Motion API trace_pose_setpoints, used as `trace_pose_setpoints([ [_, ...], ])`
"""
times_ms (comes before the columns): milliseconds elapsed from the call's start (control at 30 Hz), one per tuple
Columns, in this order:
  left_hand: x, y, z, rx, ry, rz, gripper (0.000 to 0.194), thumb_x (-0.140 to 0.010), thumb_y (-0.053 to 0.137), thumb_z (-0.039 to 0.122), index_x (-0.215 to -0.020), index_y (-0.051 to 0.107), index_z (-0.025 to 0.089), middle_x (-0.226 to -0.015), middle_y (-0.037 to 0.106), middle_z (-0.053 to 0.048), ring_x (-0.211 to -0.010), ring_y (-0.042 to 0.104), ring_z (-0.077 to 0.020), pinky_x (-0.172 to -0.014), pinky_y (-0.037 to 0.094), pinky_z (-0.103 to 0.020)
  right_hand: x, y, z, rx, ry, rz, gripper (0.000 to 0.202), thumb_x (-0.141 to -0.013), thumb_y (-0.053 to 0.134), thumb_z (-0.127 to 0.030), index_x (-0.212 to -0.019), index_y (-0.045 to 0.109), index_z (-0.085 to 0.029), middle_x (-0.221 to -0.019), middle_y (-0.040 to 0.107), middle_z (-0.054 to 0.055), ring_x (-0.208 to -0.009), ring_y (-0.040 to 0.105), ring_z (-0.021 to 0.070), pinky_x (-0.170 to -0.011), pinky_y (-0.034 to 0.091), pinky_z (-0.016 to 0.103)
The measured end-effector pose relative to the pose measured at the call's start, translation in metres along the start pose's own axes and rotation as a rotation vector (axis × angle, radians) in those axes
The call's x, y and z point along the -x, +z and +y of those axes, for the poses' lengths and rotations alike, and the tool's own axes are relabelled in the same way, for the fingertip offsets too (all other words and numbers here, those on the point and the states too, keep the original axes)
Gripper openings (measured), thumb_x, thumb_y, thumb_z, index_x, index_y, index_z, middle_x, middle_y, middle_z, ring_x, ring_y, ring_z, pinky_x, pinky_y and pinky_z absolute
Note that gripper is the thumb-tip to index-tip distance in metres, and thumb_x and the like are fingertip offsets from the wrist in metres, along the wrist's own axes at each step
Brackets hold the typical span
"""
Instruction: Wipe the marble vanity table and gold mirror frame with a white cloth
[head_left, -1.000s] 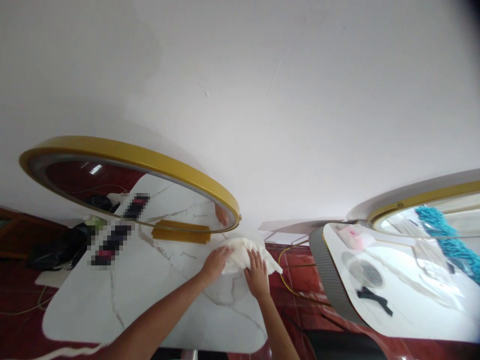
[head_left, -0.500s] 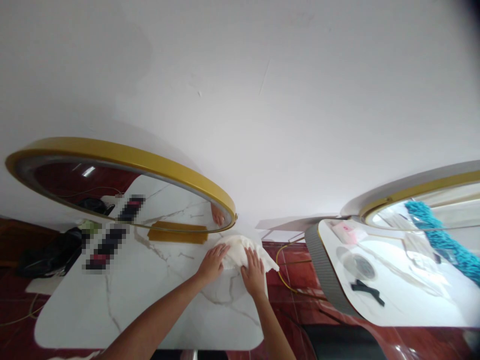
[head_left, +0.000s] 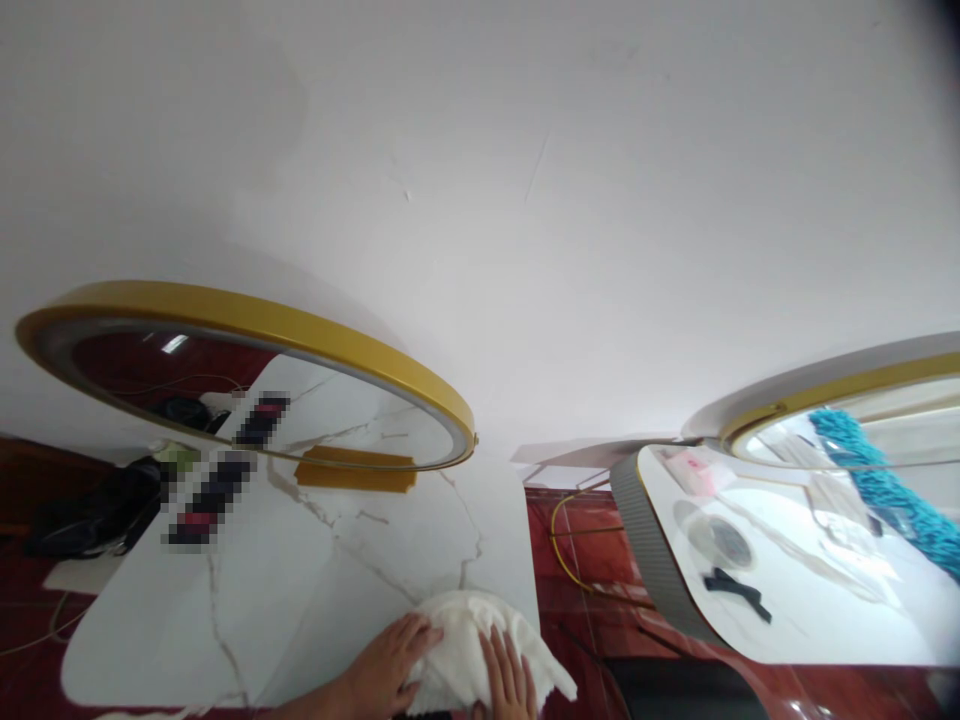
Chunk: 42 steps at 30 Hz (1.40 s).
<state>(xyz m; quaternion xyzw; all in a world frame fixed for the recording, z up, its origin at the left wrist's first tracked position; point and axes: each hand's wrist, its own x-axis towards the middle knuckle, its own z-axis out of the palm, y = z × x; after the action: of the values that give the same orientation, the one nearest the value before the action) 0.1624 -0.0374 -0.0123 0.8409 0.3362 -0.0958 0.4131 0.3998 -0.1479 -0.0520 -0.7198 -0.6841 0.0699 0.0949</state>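
Note:
A crumpled white cloth (head_left: 457, 645) lies on the white marble-patterned table (head_left: 292, 600), at the near right part, and its frayed corner hangs past the right edge. On its left border is my left hand (head_left: 390, 660), with bent fingers and thumb holding the fabric. My right hand (head_left: 506, 675) presses the top of the cloth with fingers stretched out flat; its wrist is cut off by the bottom of the view. A gold-framed oval mirror (head_left: 360, 340) stands at the table's back against the wall.
A gold base plate (head_left: 356, 470) sits under the mirror. A blurred-out dark item (head_left: 217, 490) is on the table's left. To the right, across a gap of red floor, a second table (head_left: 795, 620) bears a pink-and-white packet (head_left: 694, 470), a round clear object (head_left: 720, 540) and a black strap-like item (head_left: 739, 592).
Both hands have drawn the white cloth from the back right of the table toward me, to its near edge. My right hand's reflection has left the mirror.

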Motion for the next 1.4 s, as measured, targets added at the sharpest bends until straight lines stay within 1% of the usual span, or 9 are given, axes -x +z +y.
trace_pose_setpoints([
  [133,-0.020,-0.024,-0.007,-0.042,-0.039,0.103,0.077,-0.069,0.049,0.013,-0.139,0.025,0.034,-0.143,0.033,-0.001,-0.130,0.030,-0.0221,-0.111,0.024,-0.039,-0.037,-0.013,-0.001,-0.025,-0.037,-0.113,0.073,-0.074,0.047,-0.030,-0.143,0.023,-0.032,-0.145,0.031,-0.003,-0.133,0.029,0.0271,-0.104,0.028,0.047],
  [267,-0.055,-0.058,-0.018,-0.142,-0.091,0.282,0.072,-0.070,0.042,0.005,-0.137,0.030,0.030,-0.138,0.039,-0.002,-0.128,0.033,-0.0198,-0.109,0.026,-0.038,-0.098,-0.029,-0.011,-0.033,0.015,-0.116,0.067,-0.082,0.039,-0.028,-0.145,0.017,-0.026,-0.150,0.019,-0.003,-0.139,0.013,0.0208,-0.110,0.019,0.042],
  [533,-0.129,-0.134,-0.027,-0.253,-0.239,0.476,0.065,-0.076,0.033,0.003,-0.139,0.028,0.017,-0.144,0.034,-0.008,-0.133,0.028,-0.0194,-0.110,0.023,-0.040,-0.220,-0.029,-0.023,-0.035,0.157,-0.122,0.063,-0.085,0.034,-0.023,-0.146,0.014,-0.024,-0.151,0.016,0.000,-0.139,0.008,0.0185,-0.109,0.016,0.038],
  [733,-0.154,-0.149,-0.032,-0.247,-0.276,0.502,0.071,-0.071,0.038,0.005,-0.141,0.021,0.010,-0.148,0.026,-0.013,-0.137,0.019,-0.0232,-0.110,0.018,-0.042,-0.252,-0.030,-0.029,-0.033,0.202,-0.156,0.066,-0.085,0.030,-0.018,-0.146,0.007,-0.028,-0.152,0.013,-0.002,-0.139,0.009,0.0192,-0.108,0.017,0.040],
  [900,-0.132,-0.128,-0.022,-0.252,-0.277,0.493,0.072,-0.070,0.041,0.008,-0.140,0.024,0.010,-0.147,0.027,-0.013,-0.136,0.020,-0.0239,-0.111,0.017,-0.041,-0.220,-0.033,-0.026,-0.036,0.135,-0.123,0.064,-0.085,0.033,-0.023,-0.146,0.012,-0.025,-0.151,0.017,-0.002,-0.139,0.007,0.0174,-0.110,0.015,0.038],
  [1033,-0.088,-0.089,-0.014,-0.251,-0.227,0.442,0.066,-0.074,0.043,0.016,-0.139,0.028,0.013,-0.143,0.035,-0.012,-0.133,0.027,-0.0245,-0.110,0.020,-0.042,-0.160,-0.034,-0.023,-0.041,0.030,-0.060,0.062,-0.085,0.033,-0.024,-0.145,0.017,-0.023,-0.150,0.020,-0.001,-0.139,0.009,0.0177,-0.111,0.014,0.041],
  [1167,-0.039,-0.035,-0.012,-0.178,-0.171,0.292,0.062,-0.079,0.044,0.025,-0.139,0.031,0.021,-0.143,0.037,-0.008,-0.131,0.030,-0.0260,-0.111,0.020,-0.045,-0.085,-0.026,-0.021,-0.047,-0.034,-0.053,0.067,-0.082,0.037,-0.027,-0.145,0.015,-0.026,-0.149,0.024,-0.001,-0.138,0.016,0.0217,-0.109,0.022,0.044],
  [1267,-0.008,-0.001,-0.010,-0.098,-0.150,0.141,0.066,-0.078,0.047,0.029,-0.140,0.028,0.024,-0.146,0.032,-0.008,-0.134,0.027,-0.0287,-0.111,0.021,-0.048,-0.034,-0.013,-0.020,-0.031,-0.083,0.012,0.074,-0.080,0.043,-0.032,-0.145,0.010,-0.029,-0.143,0.036,0.000,-0.132,0.032,0.0256,-0.103,0.031,0.045],
  [1400,0.017,0.013,-0.003,-0.018,-0.118,-0.021,0.075,-0.071,0.056,0.033,-0.140,0.030,0.024,-0.148,0.028,-0.008,-0.135,0.024,-0.0311,-0.111,0.020,-0.049,0.004,0.005,-0.026,0.011,-0.070,0.160,0.067,-0.084,0.040,-0.049,-0.144,0.014,-0.031,-0.128,0.054,0.003,-0.117,0.051,0.0304,-0.095,0.037,0.046],
])
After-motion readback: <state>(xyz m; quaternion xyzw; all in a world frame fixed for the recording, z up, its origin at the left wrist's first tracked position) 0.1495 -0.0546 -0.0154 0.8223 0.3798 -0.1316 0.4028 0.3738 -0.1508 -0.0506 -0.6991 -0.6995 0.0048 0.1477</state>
